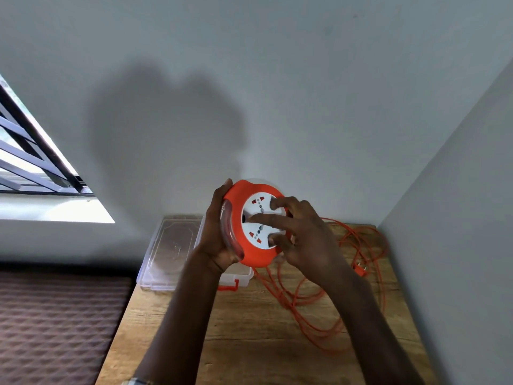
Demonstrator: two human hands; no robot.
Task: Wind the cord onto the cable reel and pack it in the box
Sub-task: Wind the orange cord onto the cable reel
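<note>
Cable reel [254,225] was held up in the air above the table's [249,343] far edge, socket face toward the camera. Left hand [219,232] gripped its left rim – thumb curled over the top, fingers out of sight behind the housing. Right hand [301,234] lay over the white centre disc with fingers spread and bent, tips pressing on the disc; whether it gripped a knob there I couldn't tell.

Cord [327,295] lay in loose orange loops on the right half of the table, running up to the far right corner and close to the right edge; the plug [361,269] sat near that edge. One strand ran up to the reel's underside – exit point hidden by the right hand.

Clear box [172,251] sat open at the far left corner, touching the wall and overhanging the left edge slightly; its orange latch [230,286] faced the near side. Forearms covered part of it.

Near half of the table was bare wood. Walls closed the far and right sides. Blur made the reel's clear rim hard to read.
</note>
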